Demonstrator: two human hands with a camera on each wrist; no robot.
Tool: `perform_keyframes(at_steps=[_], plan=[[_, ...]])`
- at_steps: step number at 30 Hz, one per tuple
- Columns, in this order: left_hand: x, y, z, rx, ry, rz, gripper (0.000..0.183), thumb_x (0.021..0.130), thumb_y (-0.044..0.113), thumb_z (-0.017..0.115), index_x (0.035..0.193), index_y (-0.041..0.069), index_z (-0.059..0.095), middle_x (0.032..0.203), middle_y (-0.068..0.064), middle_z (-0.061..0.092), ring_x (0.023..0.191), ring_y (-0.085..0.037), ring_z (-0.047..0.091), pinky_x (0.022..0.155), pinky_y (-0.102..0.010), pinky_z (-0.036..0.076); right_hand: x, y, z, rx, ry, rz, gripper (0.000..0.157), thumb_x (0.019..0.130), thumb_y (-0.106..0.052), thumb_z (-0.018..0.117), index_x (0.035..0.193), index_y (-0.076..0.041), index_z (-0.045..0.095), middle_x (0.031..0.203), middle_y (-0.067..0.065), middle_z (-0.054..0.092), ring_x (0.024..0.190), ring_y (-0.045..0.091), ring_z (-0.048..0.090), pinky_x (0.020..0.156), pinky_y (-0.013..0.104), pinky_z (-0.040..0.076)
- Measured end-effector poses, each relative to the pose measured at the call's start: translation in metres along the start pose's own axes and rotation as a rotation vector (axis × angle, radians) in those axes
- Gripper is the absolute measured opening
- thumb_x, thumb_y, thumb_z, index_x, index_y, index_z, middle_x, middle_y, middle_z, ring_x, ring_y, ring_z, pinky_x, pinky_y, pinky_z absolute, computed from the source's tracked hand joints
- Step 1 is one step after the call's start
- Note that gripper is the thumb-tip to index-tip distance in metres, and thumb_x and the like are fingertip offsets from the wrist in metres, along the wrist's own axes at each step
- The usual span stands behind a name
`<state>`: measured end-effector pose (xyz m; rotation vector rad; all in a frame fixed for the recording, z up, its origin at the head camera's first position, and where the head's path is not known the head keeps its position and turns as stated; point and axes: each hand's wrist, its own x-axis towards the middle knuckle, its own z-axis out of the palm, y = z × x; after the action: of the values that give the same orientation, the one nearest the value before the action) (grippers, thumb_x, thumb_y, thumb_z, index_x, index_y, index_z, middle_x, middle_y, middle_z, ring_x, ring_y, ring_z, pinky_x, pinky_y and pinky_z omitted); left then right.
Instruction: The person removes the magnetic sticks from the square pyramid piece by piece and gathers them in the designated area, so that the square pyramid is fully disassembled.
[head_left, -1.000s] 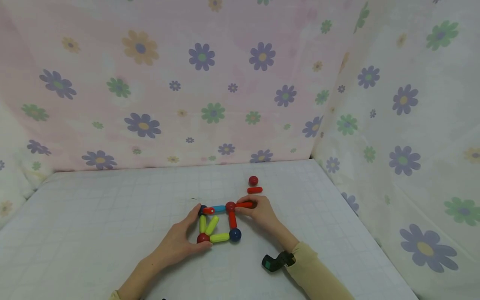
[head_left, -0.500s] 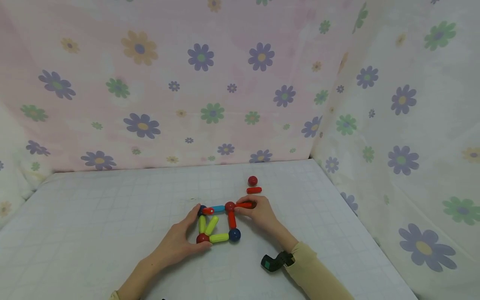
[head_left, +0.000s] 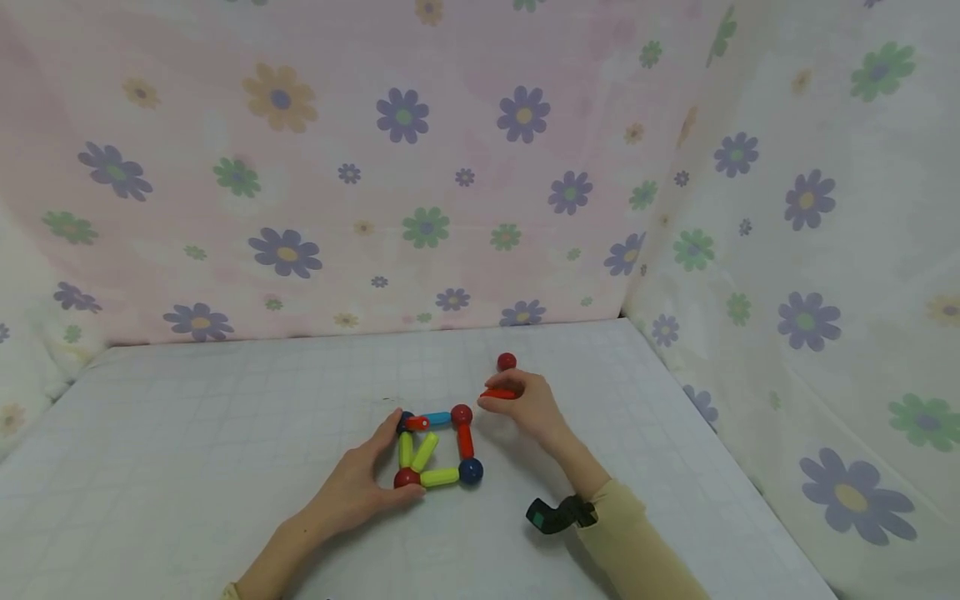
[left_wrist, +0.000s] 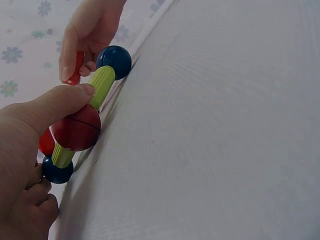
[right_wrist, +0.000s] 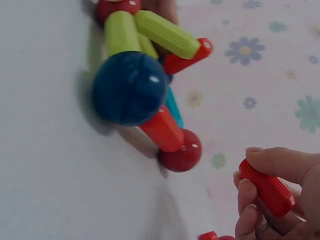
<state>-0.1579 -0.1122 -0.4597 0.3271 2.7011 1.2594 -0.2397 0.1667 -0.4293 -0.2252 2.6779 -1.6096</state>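
Observation:
A square frame of magnetic sticks and balls stands on the table. Its corners alternate red and dark blue balls, joined by yellow-green, red and light-blue sticks. One extra yellow-green stick and one extra red stick rise tilted from the left-side balls. My left hand grips that left side, thumb at the near red ball and fingers by the far blue ball. To the right, apart from the frame, my right hand pinches a red magnetic stick between thumb and fingers.
A loose red ball lies just beyond my right hand. Close to it, another red stick shows in the right wrist view; the hand hides it in the head view. Flowered cloth walls bound the white table behind and at the sides.
My right hand has drawn the red stick away from the frame's far right red ball, moving slightly up and right. The left hand and the frame stay put.

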Motion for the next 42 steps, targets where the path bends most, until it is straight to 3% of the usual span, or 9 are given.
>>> perform_keyframes(at_steps=[8,16,20,29,33,38,42], plan=[[-0.001,-0.002,0.0,-0.007,0.0,0.015,0.109,0.075,0.056,0.082,0.161,0.025,0.022,0.162,-0.007,0.033,0.148,-0.033,0.033,0.115,-0.057,0.035,0.005,0.01,-0.013,0.077,0.054,0.049,0.024,0.082,-0.027,0.083,0.102,-0.015,0.073,0.103,0.001,0.072,0.101,0.021,0.058,0.085,0.032,0.047],[0.0,-0.002,0.001,-0.017,-0.005,0.008,0.109,0.075,0.056,0.082,0.161,0.026,0.022,0.162,-0.007,0.033,0.148,-0.034,0.032,0.114,-0.059,0.035,0.009,0.018,-0.021,0.11,0.002,0.03,0.024,0.086,-0.022,0.08,0.108,-0.014,0.073,0.108,0.004,0.072,0.1,0.022,0.062,0.086,0.029,0.052],[0.0,-0.002,0.001,-0.014,-0.003,0.011,0.109,0.075,0.056,0.082,0.161,0.026,0.022,0.162,-0.006,0.033,0.148,-0.033,0.032,0.115,-0.058,0.034,0.01,0.023,-0.026,0.112,0.016,0.034,0.025,0.088,-0.016,0.077,0.113,-0.014,0.074,0.115,0.005,0.07,0.103,0.022,0.062,0.088,0.028,0.053],[-0.001,-0.001,0.0,-0.007,0.005,0.008,0.109,0.075,0.055,0.083,0.16,0.025,0.023,0.161,-0.006,0.035,0.148,-0.033,0.034,0.114,-0.057,0.036,0.013,0.032,-0.034,0.106,0.041,0.075,0.036,0.088,-0.02,0.077,0.123,-0.013,0.071,0.125,0.005,0.066,0.109,0.023,0.059,0.09,0.029,0.049],[-0.001,-0.001,0.0,-0.004,0.006,0.013,0.109,0.075,0.055,0.083,0.16,0.025,0.023,0.161,-0.006,0.035,0.148,-0.033,0.034,0.115,-0.057,0.035,0.015,0.033,-0.035,0.115,0.072,0.101,0.04,0.086,-0.023,0.079,0.122,-0.009,0.07,0.119,0.007,0.069,0.104,0.022,0.062,0.088,0.028,0.051],[-0.001,-0.001,0.0,-0.011,0.002,0.013,0.108,0.075,0.054,0.083,0.16,0.025,0.023,0.161,-0.006,0.034,0.148,-0.033,0.033,0.115,-0.057,0.035,0.016,0.036,-0.036,0.117,0.11,0.129,0.033,0.084,-0.022,0.081,0.113,-0.01,0.072,0.11,0.008,0.073,0.097,0.02,0.065,0.083,0.027,0.052],[-0.001,-0.002,0.001,-0.018,-0.001,0.011,0.108,0.075,0.054,0.083,0.16,0.024,0.023,0.162,-0.006,0.034,0.148,-0.033,0.033,0.115,-0.057,0.034,0.015,0.039,-0.038,0.105,0.113,0.117,0.03,0.085,-0.02,0.081,0.112,-0.009,0.074,0.112,0.008,0.072,0.099,0.021,0.064,0.084,0.027,0.053]])
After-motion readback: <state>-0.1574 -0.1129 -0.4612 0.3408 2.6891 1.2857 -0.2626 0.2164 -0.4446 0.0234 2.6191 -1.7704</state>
